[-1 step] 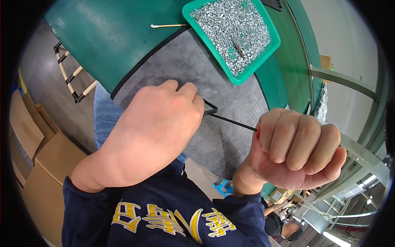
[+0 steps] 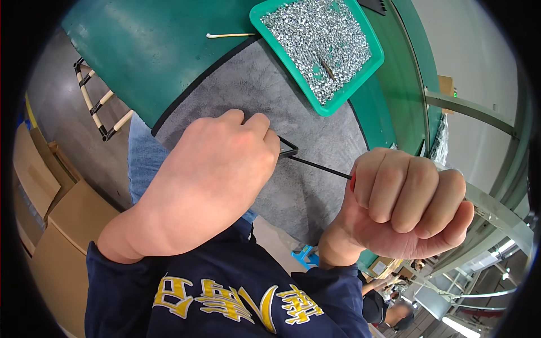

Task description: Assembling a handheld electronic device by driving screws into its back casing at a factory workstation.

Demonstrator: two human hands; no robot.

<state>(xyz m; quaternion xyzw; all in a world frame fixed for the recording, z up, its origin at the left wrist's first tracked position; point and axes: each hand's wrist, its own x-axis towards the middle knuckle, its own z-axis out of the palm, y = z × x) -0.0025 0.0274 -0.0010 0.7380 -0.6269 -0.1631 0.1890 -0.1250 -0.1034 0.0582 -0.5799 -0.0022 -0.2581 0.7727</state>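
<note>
My left hand [image 2: 220,169], back turned up, is closed around a small black angular part [image 2: 290,150] whose bent corner shows beside the fingers; the rest is hidden. My right hand [image 2: 411,197] is curled into a fist around a tool with a thin black shaft [image 2: 321,168]. A bit of red at the fist may be its handle. The shaft's far end meets or passes just by the black part; whether they touch I cannot tell. Beneath both lies a grey cloth [image 2: 236,79] with a black border.
A green tray [image 2: 311,100] full of small shiny metal pieces [image 2: 315,42] stands at the cloth's far edge, a dark thin stick lying among them. A cotton swab [image 2: 231,36] rests on the green table [image 2: 152,50]. Cardboard boxes [image 2: 79,225] are at left; another person [image 2: 389,310] appears lower right.
</note>
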